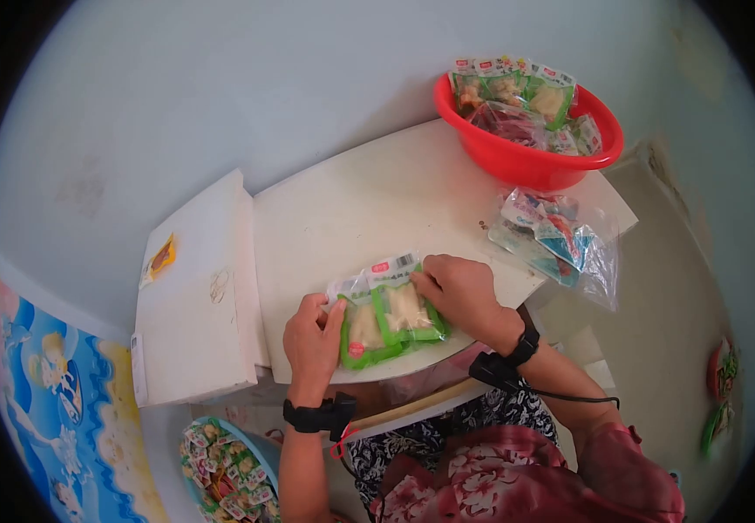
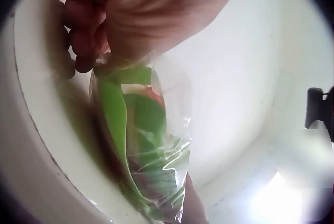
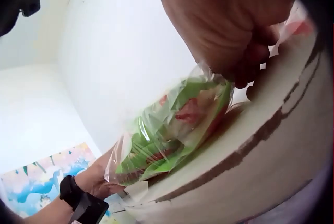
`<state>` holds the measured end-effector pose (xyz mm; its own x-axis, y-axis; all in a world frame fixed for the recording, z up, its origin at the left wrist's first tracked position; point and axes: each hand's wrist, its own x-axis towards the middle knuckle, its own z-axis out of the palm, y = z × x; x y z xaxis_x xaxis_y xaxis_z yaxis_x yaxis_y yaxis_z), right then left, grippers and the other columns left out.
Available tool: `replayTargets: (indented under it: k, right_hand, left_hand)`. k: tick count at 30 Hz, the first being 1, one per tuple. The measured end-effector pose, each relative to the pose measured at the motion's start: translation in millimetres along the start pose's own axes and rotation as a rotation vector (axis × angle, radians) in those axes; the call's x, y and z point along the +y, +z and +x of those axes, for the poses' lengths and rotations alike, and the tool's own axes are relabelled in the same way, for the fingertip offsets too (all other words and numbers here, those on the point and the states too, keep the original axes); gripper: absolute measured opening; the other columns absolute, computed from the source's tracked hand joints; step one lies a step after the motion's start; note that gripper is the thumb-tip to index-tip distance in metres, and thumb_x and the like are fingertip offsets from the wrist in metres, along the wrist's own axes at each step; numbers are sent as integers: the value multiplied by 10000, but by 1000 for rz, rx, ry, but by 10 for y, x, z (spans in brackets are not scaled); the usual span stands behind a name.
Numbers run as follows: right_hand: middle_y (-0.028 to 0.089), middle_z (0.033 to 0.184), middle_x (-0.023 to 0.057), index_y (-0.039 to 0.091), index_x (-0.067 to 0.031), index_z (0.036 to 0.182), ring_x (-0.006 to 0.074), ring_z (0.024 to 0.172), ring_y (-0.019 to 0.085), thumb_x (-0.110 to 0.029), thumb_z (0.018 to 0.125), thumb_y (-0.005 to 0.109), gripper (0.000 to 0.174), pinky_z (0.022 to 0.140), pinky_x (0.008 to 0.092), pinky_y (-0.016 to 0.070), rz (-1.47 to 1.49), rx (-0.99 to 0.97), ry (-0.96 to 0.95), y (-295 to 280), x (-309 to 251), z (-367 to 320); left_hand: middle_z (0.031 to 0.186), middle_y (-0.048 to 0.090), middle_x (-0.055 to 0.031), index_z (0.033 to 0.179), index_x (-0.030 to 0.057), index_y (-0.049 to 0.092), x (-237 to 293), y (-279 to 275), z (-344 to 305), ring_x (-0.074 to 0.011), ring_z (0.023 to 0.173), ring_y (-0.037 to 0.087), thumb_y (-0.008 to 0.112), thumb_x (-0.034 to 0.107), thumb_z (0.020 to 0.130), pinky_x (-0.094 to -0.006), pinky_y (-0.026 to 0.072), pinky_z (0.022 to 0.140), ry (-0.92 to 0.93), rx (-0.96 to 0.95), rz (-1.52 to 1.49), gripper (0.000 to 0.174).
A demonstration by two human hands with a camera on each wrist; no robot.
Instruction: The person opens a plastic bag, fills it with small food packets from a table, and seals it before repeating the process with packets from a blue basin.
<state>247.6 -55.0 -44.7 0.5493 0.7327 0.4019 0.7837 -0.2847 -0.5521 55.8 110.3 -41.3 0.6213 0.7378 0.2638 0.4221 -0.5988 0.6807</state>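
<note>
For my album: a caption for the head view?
On a white table, left hand and right hand hold a clear bag of green packets.

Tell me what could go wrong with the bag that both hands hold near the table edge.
1. The bag lies at the table's front edge; if the left hand or right hand loosens its grip, it may slide off.
2. Its plastic, pinched at both ends, could tear and spill the green packets.
3. The second bag overhangs the right edge; a bump might drop it.
</note>
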Motion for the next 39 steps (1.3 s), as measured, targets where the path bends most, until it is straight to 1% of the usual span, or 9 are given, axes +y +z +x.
replayTargets:
  k: [5,10,13,18,22,27,33,36,39]
  right_hand:
    - [668,799,120,596,-71,794,340,762,663,-321,926,692,299,649,469,504,-24,34,-28,41,14,-102]
    - [672,810,125,595,-60,821,345,774,664,-320,937,694,302,660,464,506,65,34,25,-40,20,-76]
    - [687,836,143,618,-48,877,349,770,665,-332,974,671,305,667,458,510,180,-38,128,-159,50,-70]
    - [673,833,126,649,-11,1031,236,705,642,-236,1053,590,233,639,364,510,648,152,165,-291,114,-252]
    - [636,816,88,653,12,1036,169,694,599,-132,1067,544,184,623,299,484,807,246,201,-456,108,-829]
    - [580,750,118,640,-8,900,243,652,591,-87,999,621,128,596,365,465,529,187,141,-471,244,-1555]
    - [591,740,125,638,-41,848,336,646,601,-66,893,716,93,570,418,471,302,219,-56,-371,236,-1544]
    - [608,741,103,645,-58,823,315,633,608,-89,861,750,116,562,417,476,199,247,-96,-341,223,-1497]
    - [590,709,90,650,-66,807,300,620,600,-89,839,773,129,556,411,468,143,301,-112,-358,169,-1459]
  left_hand:
    - [622,611,-72,1058,57,673,-21,3,-90,-225,562,594,770,283,926,-382,457,558,95,29,203,280]
    - [672,624,-38,1128,33,666,-193,-27,-51,-147,594,597,762,251,941,-331,450,546,-25,-40,-63,303]
    - [718,630,-34,1233,0,639,-162,-139,-113,-100,605,578,720,231,980,-274,448,539,-91,-67,-273,352]
    - [787,643,-48,1347,15,611,-23,-383,-383,-79,625,576,684,234,1010,-237,466,548,-214,78,-340,409]
    - [805,625,-19,1264,17,640,-43,-484,-885,-62,646,541,590,166,1054,-215,441,581,-169,199,-349,262]
    - [785,605,-14,1163,29,654,-281,-428,-1404,-66,653,531,567,134,1062,-217,438,596,-246,250,-327,169]
    - [793,642,-42,1093,4,676,-691,-200,-1607,-122,674,594,588,107,1024,-268,491,630,-92,139,70,151]
    - [1124,728,-180,1232,32,692,-617,-227,-1578,-346,1005,695,640,278,1039,-445,552,890,-55,50,142,317]
    - [1061,728,-176,1193,23,696,-650,-225,-1592,-332,934,696,608,351,1057,-434,550,832,-45,72,124,366]
